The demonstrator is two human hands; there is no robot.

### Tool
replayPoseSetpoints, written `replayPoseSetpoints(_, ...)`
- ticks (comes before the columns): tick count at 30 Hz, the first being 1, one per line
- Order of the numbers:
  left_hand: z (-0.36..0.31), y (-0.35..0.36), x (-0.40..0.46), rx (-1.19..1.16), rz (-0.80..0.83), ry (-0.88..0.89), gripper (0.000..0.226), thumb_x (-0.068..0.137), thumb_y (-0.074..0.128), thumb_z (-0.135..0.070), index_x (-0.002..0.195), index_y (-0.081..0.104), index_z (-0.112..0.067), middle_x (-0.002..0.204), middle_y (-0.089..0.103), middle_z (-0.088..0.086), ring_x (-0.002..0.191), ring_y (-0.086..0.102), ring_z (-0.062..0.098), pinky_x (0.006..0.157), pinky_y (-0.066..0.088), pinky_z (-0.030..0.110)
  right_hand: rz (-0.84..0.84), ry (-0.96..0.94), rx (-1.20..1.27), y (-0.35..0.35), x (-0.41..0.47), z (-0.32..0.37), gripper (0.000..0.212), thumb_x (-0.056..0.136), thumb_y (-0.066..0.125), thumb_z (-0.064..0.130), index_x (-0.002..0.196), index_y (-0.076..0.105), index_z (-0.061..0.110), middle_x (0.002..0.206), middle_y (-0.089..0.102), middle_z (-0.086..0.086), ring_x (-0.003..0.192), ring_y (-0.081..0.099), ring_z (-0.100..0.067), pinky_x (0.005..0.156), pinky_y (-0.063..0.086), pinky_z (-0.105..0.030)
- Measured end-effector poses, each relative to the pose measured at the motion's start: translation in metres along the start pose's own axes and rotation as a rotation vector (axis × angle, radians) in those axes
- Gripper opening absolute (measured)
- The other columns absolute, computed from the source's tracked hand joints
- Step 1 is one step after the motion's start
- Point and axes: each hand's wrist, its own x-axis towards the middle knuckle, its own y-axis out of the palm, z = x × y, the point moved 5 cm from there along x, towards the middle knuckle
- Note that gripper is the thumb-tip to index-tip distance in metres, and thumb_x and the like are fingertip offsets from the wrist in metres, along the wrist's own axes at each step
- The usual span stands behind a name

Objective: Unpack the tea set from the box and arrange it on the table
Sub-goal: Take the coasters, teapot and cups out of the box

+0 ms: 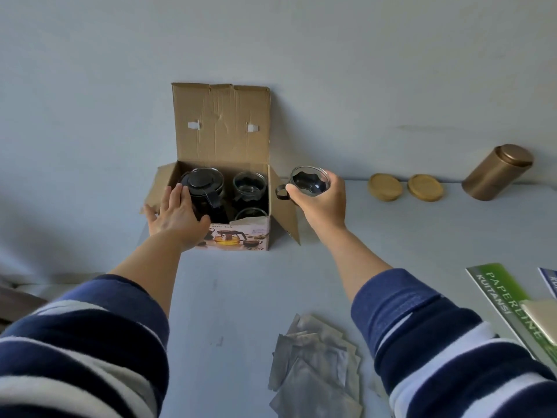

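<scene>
Head view shows the right hand (pixel 321 200) gripping a fragile, slippery clear glass cup with black handle (pixel 309 181) beside the open cardboard box (pixel 223 188), while the left hand (pixel 174 217), fingers spread, touches the dark-lidded glass teapot (pixel 203 188) inside, likely best lifted by its handle.

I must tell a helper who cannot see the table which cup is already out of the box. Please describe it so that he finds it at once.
Start from the open cardboard box at the wall. Just right of it, the right hand holds a glass cup with a dark handle above the table. Unlike the cups in the box, it is outside and in a hand.
</scene>
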Motion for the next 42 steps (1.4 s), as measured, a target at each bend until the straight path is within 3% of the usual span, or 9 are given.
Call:
replayPoseSetpoints(4,-0.047,-0.02,-0.001,-0.11,-0.171,-0.032,0.063,0.095,0.032,-0.023,0.153,0.012,-0.012,0.162,0.007,0.0,0.149,-0.008,0.016,0.117,-0.009,0.051,0.0,0.029,-0.029,-0.032,0.014,-0.018,0.074,0.047,0.081,0.055,0.111,0.061,0.022,0.112,0.063,0.003,0.098,0.063,-0.006,0.088,0.054,-0.026)
replayPoseSetpoints(9,-0.159,-0.015,-0.02,-0.181,-0.296,0.289,0.051,0.093,0.04,-0.019,0.143,0.041,-0.012,0.155,0.031,0.001,0.149,0.01,0.015,0.12,0.003,0.042,-0.01,0.09,-0.063,-0.085,0.027,-0.049,0.078,0.05,0.084,0.051,0.116,0.057,0.018,0.117,0.059,0.0,0.103,0.06,-0.012,0.093,0.052,-0.03)
replayPoseSetpoints(12,-0.218,0.014,-0.044,-0.174,-0.26,0.448,0.054,0.089,0.045,-0.017,0.142,0.04,-0.015,0.154,0.031,0.0,0.148,0.012,0.015,0.12,0.004,0.039,-0.018,0.13,-0.09,-0.12,0.037,-0.075,0.077,0.058,0.087,0.041,0.123,0.053,0.015,0.121,0.056,-0.001,0.105,0.057,-0.014,0.092,0.048,-0.025)
replayPoseSetpoints(16,-0.26,0.082,-0.069,-0.11,-0.016,0.439,0.06,0.097,0.039,-0.028,0.151,0.018,-0.017,0.161,0.012,-0.003,0.149,-0.003,0.014,0.121,-0.002,0.044,-0.036,0.194,-0.105,-0.16,0.047,-0.116,0.075,0.061,0.086,0.039,0.124,0.052,0.015,0.122,0.055,0.0,0.106,0.057,-0.013,0.086,0.043,-0.021)
replayPoseSetpoints(21,-0.265,0.152,-0.084,-0.031,0.226,0.354,0.066,0.101,0.027,-0.042,0.153,0.0,-0.013,0.162,-0.006,-0.002,0.149,-0.01,0.015,0.12,-0.004,0.044,-0.068,0.241,-0.121,-0.194,0.051,-0.164,0.074,0.063,0.085,0.037,0.125,0.05,0.015,0.122,0.052,0.002,0.107,0.054,-0.013,0.089,0.041,-0.02)
replayPoseSetpoints(27,-0.26,0.173,-0.09,0.023,0.14,0.337,0.067,0.1,0.015,-0.048,0.153,-0.004,-0.013,0.162,-0.009,-0.002,0.148,-0.014,0.014,0.119,-0.01,0.041,-0.087,0.212,-0.132,-0.205,0.059,-0.189,0.073,0.063,0.086,0.034,0.124,0.051,0.014,0.122,0.051,0.0,0.108,0.055,-0.014,0.092,0.043,-0.021)
replayPoseSetpoints(34,-0.261,0.175,-0.088,0.016,0.121,0.329,0.067,0.1,0.019,-0.047,0.154,0.003,-0.012,0.162,-0.003,-0.001,0.149,-0.009,0.014,0.119,-0.007,0.041,-0.071,0.21,-0.137,-0.208,0.063,-0.2,0.084,0.061,0.087,0.037,0.131,0.046,0.012,0.126,0.049,-0.002,0.115,0.052,-0.016,0.099,0.043,-0.025)
replayPoseSetpoints(40,-0.262,0.171,-0.085,0.046,0.234,0.324,0.069,0.1,0.018,-0.048,0.154,-0.004,-0.011,0.162,-0.01,-0.001,0.148,-0.014,0.015,0.12,-0.006,0.042,0.034,0.274,-0.167,-0.214,0.062,-0.189,0.11,0.06,0.087,0.043,0.146,0.026,0.013,0.143,0.035,-0.004,0.134,0.036,-0.019,0.113,0.033,-0.035)
replayPoseSetpoints(42,-0.264,0.163,-0.082,0.03,0.286,0.334,0.07,0.1,0.027,-0.046,0.154,-0.002,-0.01,0.162,-0.008,0.001,0.149,-0.01,0.016,0.12,-0.002,0.043,0.034,0.222,-0.282,-0.22,0.061,-0.173,0.107,0.064,0.082,0.048,0.147,0.024,0.015,0.146,0.031,-0.004,0.138,0.029,-0.02,0.114,0.03,-0.037)
